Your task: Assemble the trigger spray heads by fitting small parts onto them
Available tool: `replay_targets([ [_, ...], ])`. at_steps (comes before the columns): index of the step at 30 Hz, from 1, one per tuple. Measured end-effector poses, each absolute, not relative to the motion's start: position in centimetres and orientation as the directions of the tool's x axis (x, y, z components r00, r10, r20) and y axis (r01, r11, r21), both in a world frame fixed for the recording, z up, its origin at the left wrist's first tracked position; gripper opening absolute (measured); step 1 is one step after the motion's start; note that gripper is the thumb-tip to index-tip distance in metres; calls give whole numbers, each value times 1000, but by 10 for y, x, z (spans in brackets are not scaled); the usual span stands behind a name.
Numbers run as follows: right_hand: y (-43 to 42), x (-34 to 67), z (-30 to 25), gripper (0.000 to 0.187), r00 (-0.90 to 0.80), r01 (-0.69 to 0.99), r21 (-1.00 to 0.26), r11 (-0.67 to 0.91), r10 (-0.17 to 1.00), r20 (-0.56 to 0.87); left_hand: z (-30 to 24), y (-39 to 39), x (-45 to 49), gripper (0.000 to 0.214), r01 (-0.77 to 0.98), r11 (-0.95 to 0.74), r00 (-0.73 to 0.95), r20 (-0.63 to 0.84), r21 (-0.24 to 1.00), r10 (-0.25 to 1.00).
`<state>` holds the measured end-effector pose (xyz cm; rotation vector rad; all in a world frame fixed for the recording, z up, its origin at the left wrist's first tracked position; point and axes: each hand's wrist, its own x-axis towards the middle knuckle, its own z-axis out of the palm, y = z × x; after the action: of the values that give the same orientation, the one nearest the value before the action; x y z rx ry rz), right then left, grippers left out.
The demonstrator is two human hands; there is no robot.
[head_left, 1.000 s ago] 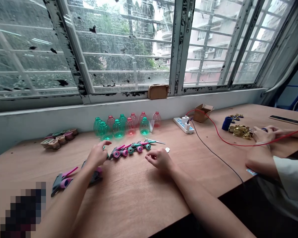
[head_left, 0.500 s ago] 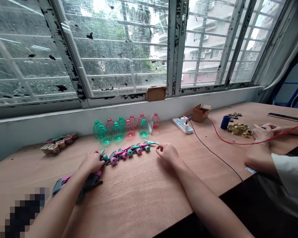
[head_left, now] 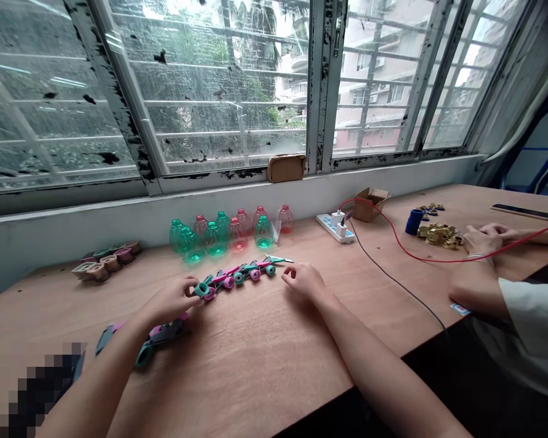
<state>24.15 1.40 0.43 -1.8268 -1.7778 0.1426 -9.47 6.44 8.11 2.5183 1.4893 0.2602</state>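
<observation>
A row of small pink-and-teal ring-handled scissors (head_left: 242, 274) lies on the wooden table (head_left: 256, 347), with a short metal blade at its far end. My left hand (head_left: 171, 299) is at the row's near end, its fingers pinching a teal ring handle (head_left: 201, 289). My right hand (head_left: 304, 281) rests beyond the other end, fingers loosely apart and holding nothing. Its fingertips are close to the row. Under my left forearm lies a further heap of grey, pink and teal scissor parts (head_left: 159, 336), partly hidden by the arm.
Green and red plastic bottles (head_left: 217, 237) stand along the wall, with small trays (head_left: 103, 267) to their left. To the right are a power strip (head_left: 334, 227), a cardboard box (head_left: 369, 205), brass fittings (head_left: 438, 236), and a co-worker's hands (head_left: 483, 238).
My left hand has moved right onto the row's near end and now pinches the teal ring. My right hand has shifted slightly farther from me. The view has tilted slightly.
</observation>
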Motion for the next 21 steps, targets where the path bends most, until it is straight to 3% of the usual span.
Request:
replay_targets([
  [8, 13, 240, 5, 19, 120, 873, -486, 39, 949, 292, 65, 71, -90, 27, 835, -477, 485, 42, 273, 873],
  [15, 14, 240, 3, 19, 121, 868, -495, 46, 946, 300, 43, 80, -91, 36, 878, -466, 440, 198, 109, 876],
  [21, 15, 243, 3, 22, 168, 881, -473, -26, 951, 260, 40, 85, -91, 34, 929, -367, 350, 222, 43, 910],
])
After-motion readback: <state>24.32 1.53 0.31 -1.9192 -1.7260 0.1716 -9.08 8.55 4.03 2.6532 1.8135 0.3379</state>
